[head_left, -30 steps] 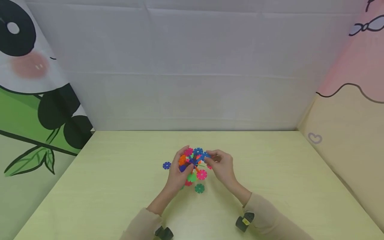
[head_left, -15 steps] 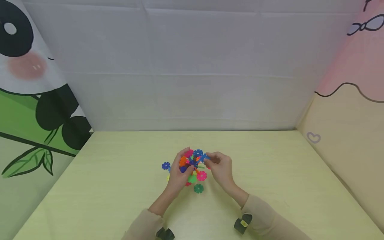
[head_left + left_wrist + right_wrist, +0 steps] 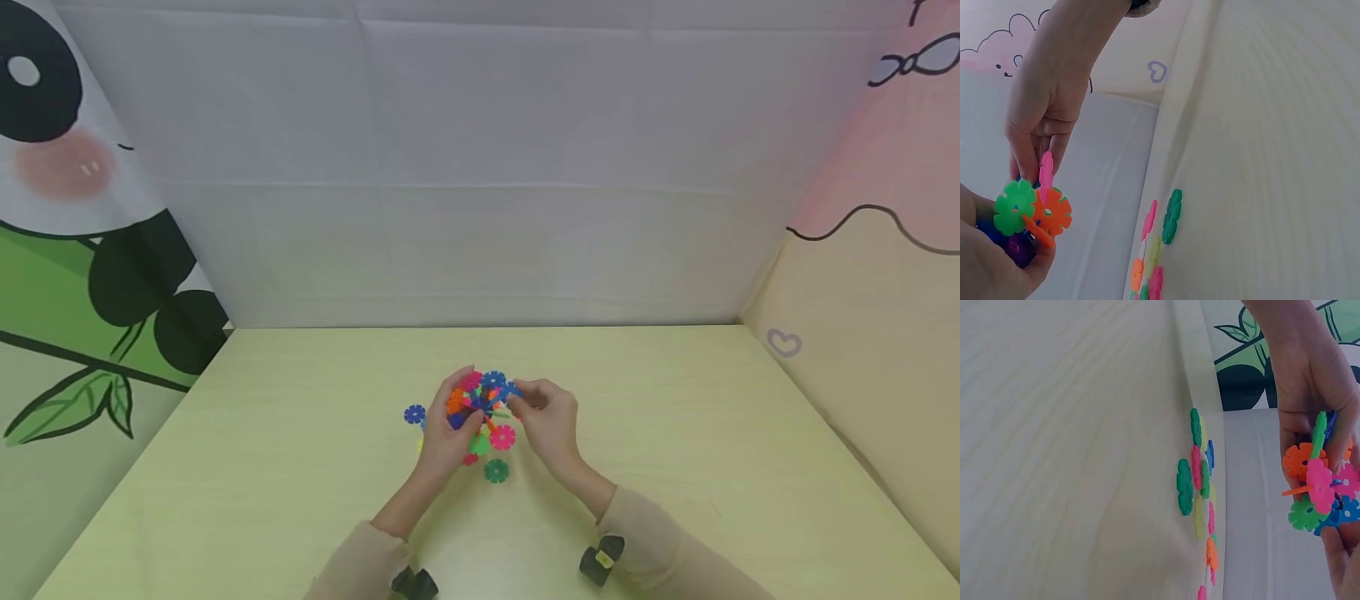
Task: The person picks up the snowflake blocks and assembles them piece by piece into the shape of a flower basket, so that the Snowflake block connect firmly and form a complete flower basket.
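Left hand: your left hand (image 3: 447,437) curls round the left side of the cluster, its thumb on the front beside a purple-blue disc (image 3: 456,422).
Right hand: your right hand (image 3: 551,421) pinches a blue disc (image 3: 507,391) between thumb and fingers, at the right edge of the cluster.
Cluster: the cluster (image 3: 480,407) of notched discs sits between your two hands, lifted clear of the bench (image 3: 262,467), with discs turned at several angles and slotted together.
Its colours: in your right wrist view a pink disc (image 3: 1320,487) faces the camera, with an orange disc (image 3: 1296,461) and a green disc (image 3: 1305,514) beside it; how each one joins is partly hidden by your fingers.
Loose discs: on the bench below your hands, a loose green disc (image 3: 497,471) lies nearest you, a red disc (image 3: 470,459) shows beside your left wrist, and a loose blue disc (image 3: 415,414) lies left of your left hand. More loose ones are partly covered.
Sleeves: beige, with a black camera (image 3: 602,560) at your right wrist and another at your left.
Backdrop: a creased pale sheet (image 3: 480,167) stands behind the bench, between printed side walls.
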